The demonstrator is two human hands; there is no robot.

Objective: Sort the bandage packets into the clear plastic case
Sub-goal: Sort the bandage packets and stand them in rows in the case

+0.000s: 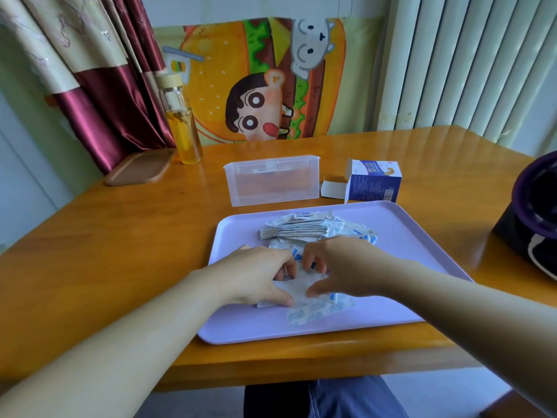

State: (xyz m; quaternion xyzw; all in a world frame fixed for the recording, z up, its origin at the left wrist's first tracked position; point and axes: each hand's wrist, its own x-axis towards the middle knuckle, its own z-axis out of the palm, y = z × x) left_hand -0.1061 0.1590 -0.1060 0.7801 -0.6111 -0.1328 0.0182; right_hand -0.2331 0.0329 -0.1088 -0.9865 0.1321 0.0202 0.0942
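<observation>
Since the small bundle of bandage packets (297, 286) is held only at its edges, slippage is judged the chief risk.

Item 1, hands. The left hand (256, 276) and right hand (343, 267) are set close together over the near half of the lavender tray (407, 245). The fingers (310, 257) of both are curled and clamped on the bundle, with the thumbs at its near edge.

Item 2, task goods. Loose packets (319, 307) lie beneath and just beside the bundle. A squared stack (301, 232) and scattered packets are kept at the tray's far side. The clear plastic case (272, 181) stands on the bench (120, 236) just beyond the tray's far rim. Whether anything has been filed in it cannot be told.

Item 3, hazards, as judged.
- The glossy packets could fan out or be shed if the bundle is lifted before its edges are squared.
- The loose packets underneath could be dragged along and dropped on the bench.
- The light case could be nudged or tipped by a bundle pushed against its wall.

Item 4, surroundings.
- An opened bandage carton (373, 182) is placed right of the case, flap out.
- A glass bottle (184, 128) of yellow liquid and a wooden lid (138, 168) are kept at far left, well apart.
- A dark bag (536, 212) sits at the right edge.

Item 5, obstruction. Only the rear stack lies between the hands and the case, so it would have to be cleared from above.
</observation>
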